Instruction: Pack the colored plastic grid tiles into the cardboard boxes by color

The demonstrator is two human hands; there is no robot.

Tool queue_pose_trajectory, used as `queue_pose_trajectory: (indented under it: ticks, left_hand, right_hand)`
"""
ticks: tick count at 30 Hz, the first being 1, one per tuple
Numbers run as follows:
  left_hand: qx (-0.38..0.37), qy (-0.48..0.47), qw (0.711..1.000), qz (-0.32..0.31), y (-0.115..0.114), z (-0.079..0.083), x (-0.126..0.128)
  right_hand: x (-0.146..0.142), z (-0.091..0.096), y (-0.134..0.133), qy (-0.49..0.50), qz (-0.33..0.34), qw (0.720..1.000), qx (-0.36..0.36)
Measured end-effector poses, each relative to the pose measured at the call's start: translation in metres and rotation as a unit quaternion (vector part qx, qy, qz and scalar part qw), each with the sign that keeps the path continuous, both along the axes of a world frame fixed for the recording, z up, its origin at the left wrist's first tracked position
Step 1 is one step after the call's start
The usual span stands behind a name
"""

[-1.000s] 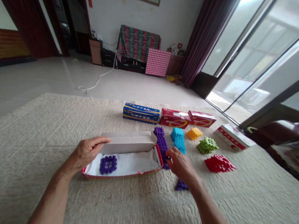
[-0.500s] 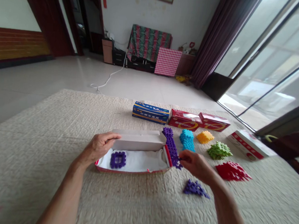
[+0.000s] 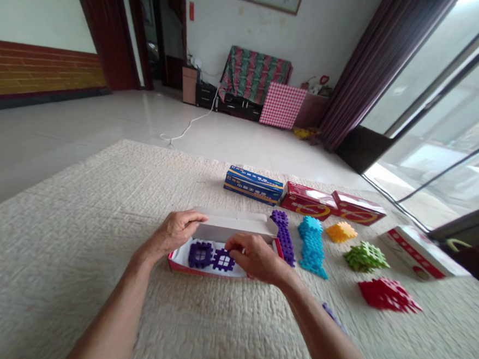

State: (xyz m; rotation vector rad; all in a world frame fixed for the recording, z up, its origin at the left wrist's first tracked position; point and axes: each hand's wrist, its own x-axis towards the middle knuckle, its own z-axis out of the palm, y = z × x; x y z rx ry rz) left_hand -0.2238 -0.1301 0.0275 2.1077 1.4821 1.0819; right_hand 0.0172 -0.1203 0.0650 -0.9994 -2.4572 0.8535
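Note:
In the middle of the head view an opened box [image 3: 184, 269] with red edges and a white lining stands on the bedspread. My left hand [image 3: 172, 234] is closed on the left end of its raised lid [image 3: 230, 221]. My right hand [image 3: 254, 255] pinches a purple square interlocking block [image 3: 217, 259] with a window-like middle, low over the box. Beside that block, at the box's left end, lies another purple interlocking block [image 3: 194, 255]. A row of purple blocks [image 3: 285, 240] rests just right of the box. One more purple block [image 3: 331, 314] is partly hidden by my right forearm.
To the right lie blue blocks [image 3: 312, 247], yellow blocks [image 3: 341, 231], green blocks [image 3: 366, 256] and red blocks [image 3: 387, 294]. Behind stand a blue carton [image 3: 253, 186] and two red cartons [image 3: 308, 199]. A white-and-red box [image 3: 423, 252] sits at far right.
My right hand has moved left from the purple row to over the box, bringing a purple block. My left hand stays on the lid. The whole view has shifted slightly.

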Motion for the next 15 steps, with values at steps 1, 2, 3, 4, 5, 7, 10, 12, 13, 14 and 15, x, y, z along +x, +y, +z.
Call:
queue_pose_trajectory:
  ticks: [1,2,3,4,5,7,10,12,13,14,15]
  left_hand:
    - [0.000,0.000,1.000,-0.001,0.000,0.000,0.000]
    - [0.001,0.000,1.000,-0.001,0.000,0.000,0.000]
    - [0.002,-0.001,1.000,-0.002,0.000,0.000,0.000]
    - [0.003,-0.002,1.000,-0.003,0.000,0.000,0.001]
    - [0.004,-0.003,1.000,-0.003,0.000,-0.001,0.001]
    - [0.007,-0.006,1.000,-0.003,-0.001,0.000,0.001]
    - [0.010,-0.008,1.000,-0.003,-0.001,0.000,0.001]
    - [0.010,-0.007,1.000,-0.004,-0.001,0.001,0.001]
    - [0.009,-0.006,1.000,-0.004,-0.001,0.001,0.002]
    - [0.008,-0.005,1.000,-0.004,-0.001,0.001,0.002]
    - [0.007,-0.004,1.000,-0.004,-0.001,0.002,0.002]
  right_hand:
    - [-0.002,-0.004,0.002,-0.012,0.004,1.000,0.002]
    - [-0.004,-0.007,0.004,-0.025,0.006,1.000,0.004]
    - [-0.004,-0.010,0.006,-0.038,0.006,0.999,0.009]
    - [-0.004,-0.012,0.008,-0.049,0.004,0.999,0.015]
    - [-0.004,-0.014,0.010,-0.060,0.001,0.998,0.021]
    - [-0.005,-0.018,0.012,-0.075,-0.006,0.997,0.031]
    - [-0.007,-0.021,0.010,-0.091,-0.026,0.994,0.050]
    - [-0.006,-0.021,0.008,-0.107,-0.046,0.991,0.061]
    - [-0.006,-0.020,0.007,-0.116,-0.057,0.989,0.065]
    - [-0.005,-0.019,0.006,-0.125,-0.069,0.987,0.069]
    - [-0.003,-0.017,0.005,-0.131,-0.080,0.985,0.072]
